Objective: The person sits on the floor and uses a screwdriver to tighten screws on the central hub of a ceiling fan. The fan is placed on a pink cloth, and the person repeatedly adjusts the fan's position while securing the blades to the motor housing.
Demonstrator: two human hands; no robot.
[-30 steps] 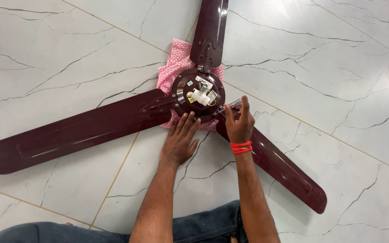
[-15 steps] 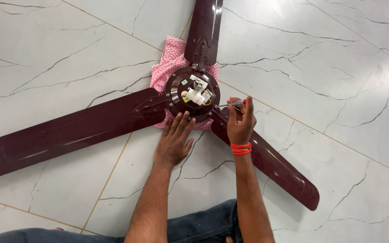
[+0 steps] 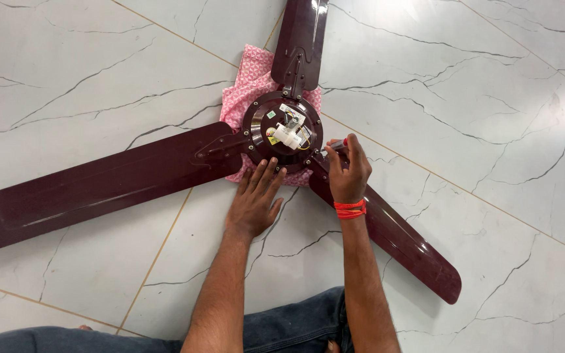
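A dark maroon ceiling fan lay flat on a white marbled tile floor, its motor housing facing upward. The round hub rested on a pink patterned cloth, which showed at the upper left edge of the hub and again below it. Three blades extended from the hub: one upward out of view, one to the left, and one toward the lower right.

The left hand lay flat and palm down, fingers spread slightly, with the fingertips touching the lower rim of the hub.

The right hand (with a red thread band at the wrist) was closed around a small tool, fingers curled and pinched on its handle. Only the tool's short reddish end showed beyond the fingers, so its type could not be determined. That end sat at the point where the lower-right blade's bracket met the hub.

White and yellow wiring parts were exposed at the hub centre. The person's knees, in blue denim, appeared at the bottom edge of the view.
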